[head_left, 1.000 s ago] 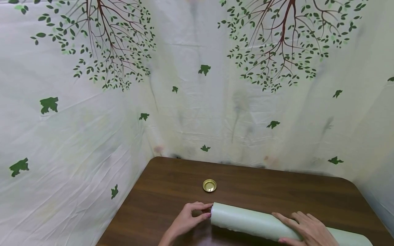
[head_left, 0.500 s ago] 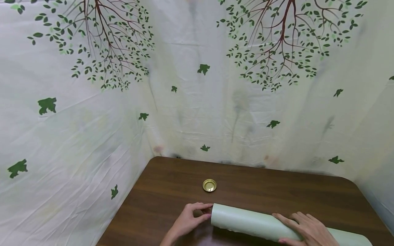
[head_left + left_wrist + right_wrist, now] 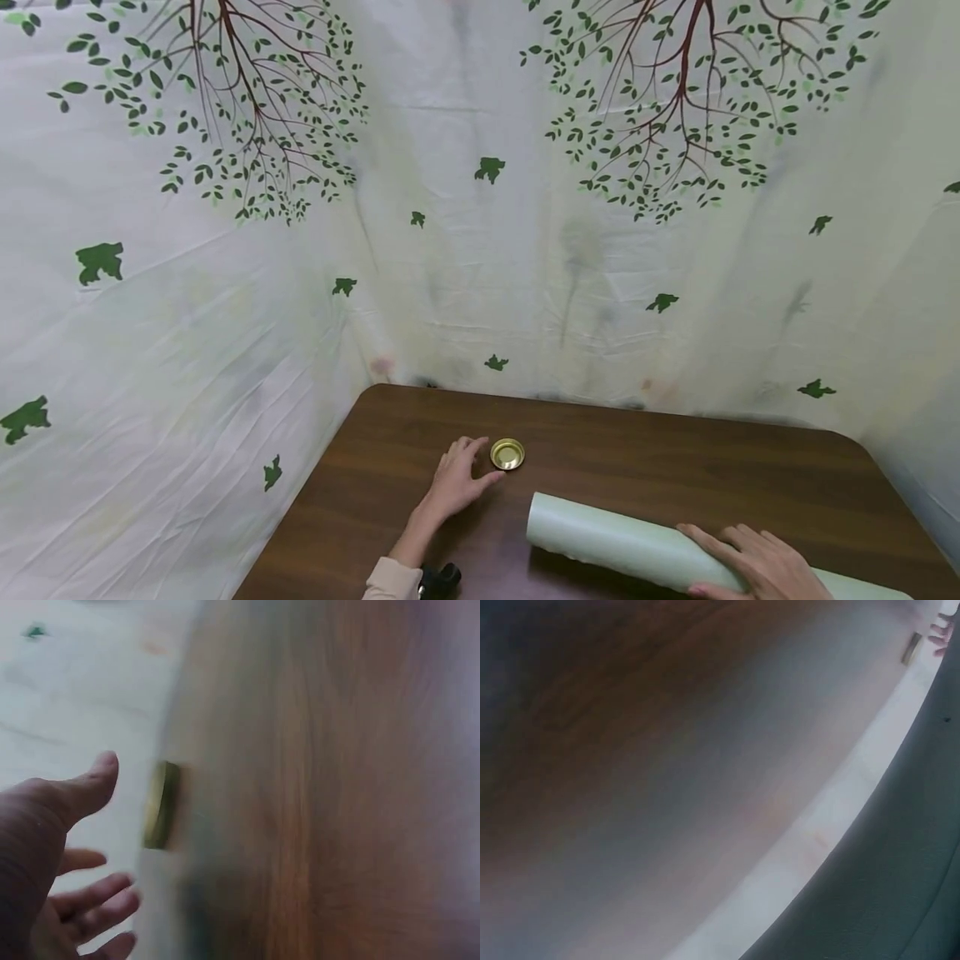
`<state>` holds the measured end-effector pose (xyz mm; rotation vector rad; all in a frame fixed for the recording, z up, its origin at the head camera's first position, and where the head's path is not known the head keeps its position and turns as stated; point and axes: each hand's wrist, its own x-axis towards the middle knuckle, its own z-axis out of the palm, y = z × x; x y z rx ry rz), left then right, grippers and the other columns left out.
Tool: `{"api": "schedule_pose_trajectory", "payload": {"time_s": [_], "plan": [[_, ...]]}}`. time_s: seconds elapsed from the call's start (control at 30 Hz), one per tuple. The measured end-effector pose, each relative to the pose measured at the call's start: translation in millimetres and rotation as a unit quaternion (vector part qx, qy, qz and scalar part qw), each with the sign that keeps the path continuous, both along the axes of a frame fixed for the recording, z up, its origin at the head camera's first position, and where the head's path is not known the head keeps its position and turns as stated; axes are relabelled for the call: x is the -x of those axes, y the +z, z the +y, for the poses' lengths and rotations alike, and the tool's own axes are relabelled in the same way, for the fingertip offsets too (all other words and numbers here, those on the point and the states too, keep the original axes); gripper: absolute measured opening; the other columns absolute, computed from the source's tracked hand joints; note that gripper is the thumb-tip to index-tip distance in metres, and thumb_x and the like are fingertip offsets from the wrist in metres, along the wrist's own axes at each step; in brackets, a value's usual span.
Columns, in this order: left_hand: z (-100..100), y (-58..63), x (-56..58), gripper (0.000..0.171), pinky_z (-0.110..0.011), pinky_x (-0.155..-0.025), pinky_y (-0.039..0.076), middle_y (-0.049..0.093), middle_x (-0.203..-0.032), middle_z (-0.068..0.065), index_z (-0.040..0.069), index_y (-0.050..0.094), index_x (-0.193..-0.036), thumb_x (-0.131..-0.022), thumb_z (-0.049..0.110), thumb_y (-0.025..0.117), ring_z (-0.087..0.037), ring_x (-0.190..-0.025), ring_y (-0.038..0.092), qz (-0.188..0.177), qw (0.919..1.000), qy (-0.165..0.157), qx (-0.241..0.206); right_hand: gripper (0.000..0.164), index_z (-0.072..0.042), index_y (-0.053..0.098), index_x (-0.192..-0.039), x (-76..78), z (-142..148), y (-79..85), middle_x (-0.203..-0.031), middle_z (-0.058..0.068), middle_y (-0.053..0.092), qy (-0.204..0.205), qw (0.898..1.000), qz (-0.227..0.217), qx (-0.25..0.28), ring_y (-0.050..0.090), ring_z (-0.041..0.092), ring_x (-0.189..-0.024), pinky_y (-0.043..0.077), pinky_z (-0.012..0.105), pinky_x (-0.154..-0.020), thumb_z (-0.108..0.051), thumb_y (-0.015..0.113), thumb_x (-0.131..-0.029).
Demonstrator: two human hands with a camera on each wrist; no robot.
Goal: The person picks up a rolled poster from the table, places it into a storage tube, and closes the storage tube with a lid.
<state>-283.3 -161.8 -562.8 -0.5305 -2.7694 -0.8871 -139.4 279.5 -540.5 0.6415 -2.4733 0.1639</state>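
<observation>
My left hand point(image 3: 453, 482) is spread just left of a small round gold-coloured dish point(image 3: 507, 454), thumb and index finger parted on either side of its near rim. The left wrist view shows the same gold dish point(image 3: 163, 805) edge-on and blurred, beyond the thumb. Nothing lies between those fingers. My right hand point(image 3: 761, 562) grips a pale green roll point(image 3: 611, 533) of sheet material from above, its thumb on the near side and fingers over the far side. Its left end is free. The green surface point(image 3: 900, 847) fills the right side of the right wrist view.
Both things lie on a dark brown wooden table point(image 3: 637, 446) with rounded far corners. White cloth point(image 3: 450, 275) printed with trees and leaves hangs behind it and along its left side. A black strap device point(image 3: 438, 581) sits at my left wrist by the sleeve.
My left hand has left the roll's left end and moved forward to the gold dish, its fingers spreading apart. The right hand stays on the roll, which shifted slightly right in view.
</observation>
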Motion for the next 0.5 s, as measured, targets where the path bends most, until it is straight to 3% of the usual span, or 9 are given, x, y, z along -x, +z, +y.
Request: {"api": "schedule_pose_trajectory", "payload": {"time_s": [0.1, 0.23, 0.5], "plan": [[10.0, -6.0, 20.8, 0.089, -0.045, -0.083, 0.047, 0.058, -0.118, -0.018, -0.001, 0.057, -0.143, -0.082, 0.060, 0.080, -0.029, -0.101, 0.054, 0.015, 0.9958, 0.035, 0.083, 0.071, -0.046, 0.065, -0.135, -3.6, 4.5, -2.9, -0.081, -0.026, 0.047, -0.023, 1.000, -0.002, -0.004, 0.028, -0.010, -0.064, 0.029, 0.018, -0.055, -0.067, 0.082, -0.069], [22.3, -11.4, 37.3, 0.105, -0.043, -0.081, 0.047, 0.056, -0.119, -0.021, 0.002, 0.053, -0.148, -0.076, 0.074, 0.076, -0.030, -0.102, 0.054, 0.026, 0.9869, 0.049, 0.152, 0.070, -0.046, 0.064, -0.135, -7.5, 10.3, -8.1, -0.079, -0.025, 0.050, -0.041, 0.999, 0.013, -0.011, 0.033, -0.009, -0.064, 0.031, 0.019, -0.056, -0.068, 0.079, -0.071], [41.1, -15.2, 42.0, 0.101, -0.035, -0.071, 0.038, 0.057, -0.112, -0.018, 0.012, 0.059, -0.148, -0.074, 0.080, 0.071, -0.027, -0.093, 0.052, 0.070, 0.9753, 0.046, 0.204, 0.063, -0.044, 0.066, -0.134, -9.9, 20.1, -11.2, -0.075, -0.026, 0.046, -0.039, 0.998, 0.044, -0.010, 0.034, -0.009, -0.064, 0.028, 0.017, -0.055, -0.071, 0.073, -0.078]]}}
